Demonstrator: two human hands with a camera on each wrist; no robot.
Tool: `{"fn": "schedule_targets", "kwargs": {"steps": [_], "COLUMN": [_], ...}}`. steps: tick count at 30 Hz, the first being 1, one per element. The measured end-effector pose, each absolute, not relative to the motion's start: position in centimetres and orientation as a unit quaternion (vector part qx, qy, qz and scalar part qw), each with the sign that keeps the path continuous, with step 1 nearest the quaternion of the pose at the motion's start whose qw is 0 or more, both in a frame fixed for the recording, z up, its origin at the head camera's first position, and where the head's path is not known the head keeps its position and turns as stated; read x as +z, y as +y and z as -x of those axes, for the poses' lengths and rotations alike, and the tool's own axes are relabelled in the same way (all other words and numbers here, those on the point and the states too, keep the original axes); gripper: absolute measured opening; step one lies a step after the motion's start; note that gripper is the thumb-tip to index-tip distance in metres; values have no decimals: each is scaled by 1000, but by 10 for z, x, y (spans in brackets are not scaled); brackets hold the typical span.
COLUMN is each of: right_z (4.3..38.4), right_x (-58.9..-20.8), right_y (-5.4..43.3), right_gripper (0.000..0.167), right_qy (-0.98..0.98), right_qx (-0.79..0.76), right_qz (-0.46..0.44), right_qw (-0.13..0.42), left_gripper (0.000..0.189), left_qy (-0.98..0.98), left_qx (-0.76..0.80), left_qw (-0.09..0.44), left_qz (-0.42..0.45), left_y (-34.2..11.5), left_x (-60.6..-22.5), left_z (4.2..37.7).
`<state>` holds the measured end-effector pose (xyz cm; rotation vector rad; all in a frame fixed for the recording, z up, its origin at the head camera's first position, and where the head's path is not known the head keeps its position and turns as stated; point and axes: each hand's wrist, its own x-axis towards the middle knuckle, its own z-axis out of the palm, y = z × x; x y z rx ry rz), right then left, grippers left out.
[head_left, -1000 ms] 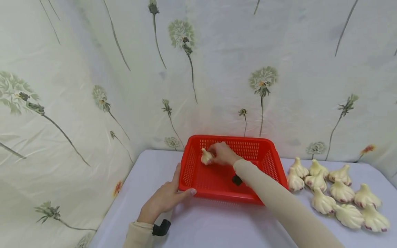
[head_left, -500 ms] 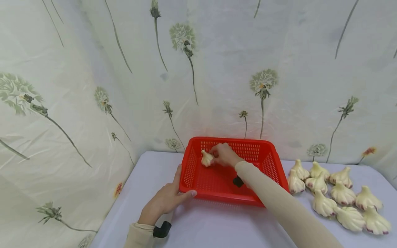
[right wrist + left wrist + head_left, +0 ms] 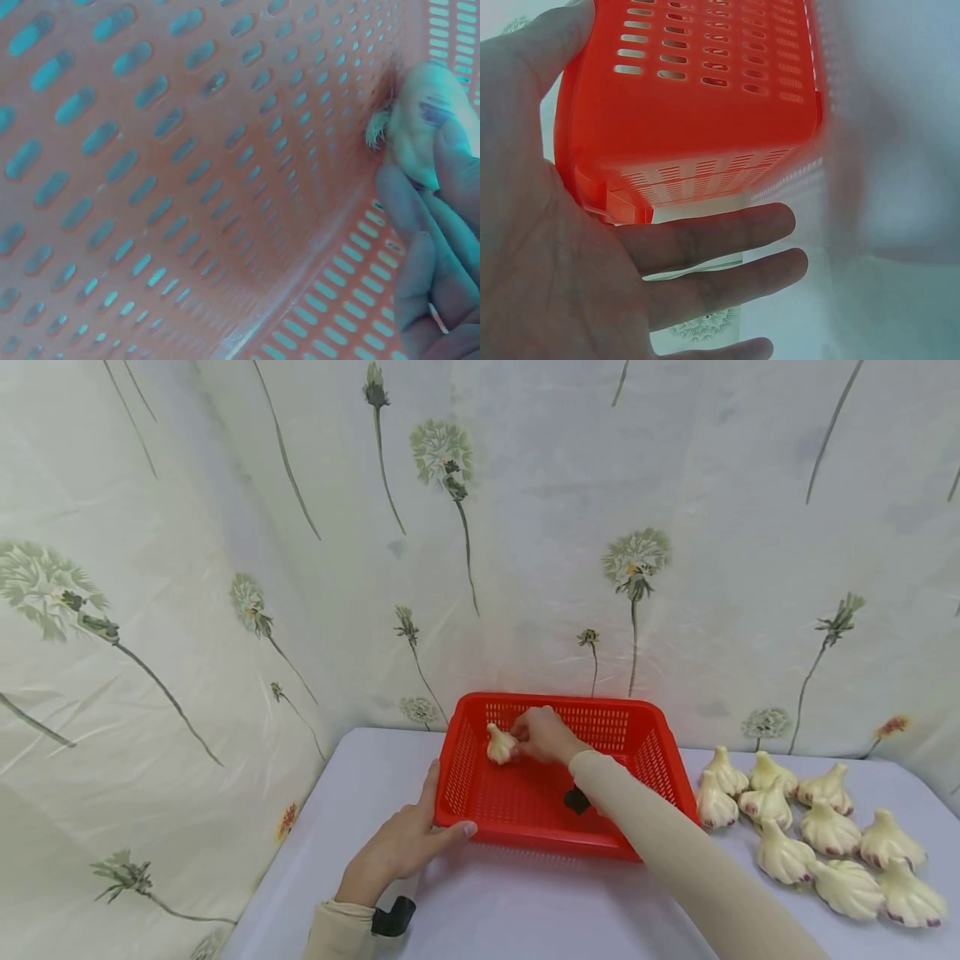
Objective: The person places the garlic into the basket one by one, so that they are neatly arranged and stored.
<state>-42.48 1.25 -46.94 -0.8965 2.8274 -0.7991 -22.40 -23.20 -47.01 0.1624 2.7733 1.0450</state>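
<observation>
A red plastic basket [image 3: 525, 842] with slotted walls stands on the table. At its left end, my left hand [image 3: 401, 843] rests against the front corner. In the left wrist view that hand's fingers [image 3: 727, 289] extend straight beside the basket wall [image 3: 697, 112], with the thumb at the rim. Inside the basket, near the back left corner, sits a pale garlic bulb [image 3: 500, 745], its stem pointing up. My right hand [image 3: 546, 735] reaches in and pinches the bulb's right side. The right wrist view shows thumb and finger against the garlic bulb [image 3: 424, 112], close to the slotted wall.
Several garlic bulbs [image 3: 825, 827] lie grouped on the table to the right of the basket. A pale curtain [image 3: 525, 568] with a dandelion print hangs behind and left of the table [image 3: 510, 910].
The garlic bulb has turned slightly more upright in the basket, and the right hand has shifted a little to its right. The left hand stays at the basket's corner.
</observation>
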Motion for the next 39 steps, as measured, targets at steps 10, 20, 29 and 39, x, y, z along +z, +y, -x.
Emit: {"fn": "schedule_targets", "kwargs": {"steps": [10, 20, 29, 39], "right_z": [427, 423, 421, 417], "right_x": [-465, -428, -383, -339], "right_y": [15, 40, 93, 179], "right_gripper": [28, 33, 49, 54], "right_qy": [924, 917, 924, 943], "right_qx": [-249, -232, -236, -180], "right_qz": [285, 318, 283, 269], "right_qw": [47, 65, 101, 72], "left_gripper": [117, 117, 115, 112], "left_qy": [934, 930, 930, 928], "left_qx": [343, 352, 355, 360], "left_qw": [88, 84, 82, 77], "left_qz": [-54, -59, -55, -57], "left_y": [-231, -229, -230, -228], "left_x": [-469, -469, -471, -469], "left_z": [223, 225, 222, 221]}}
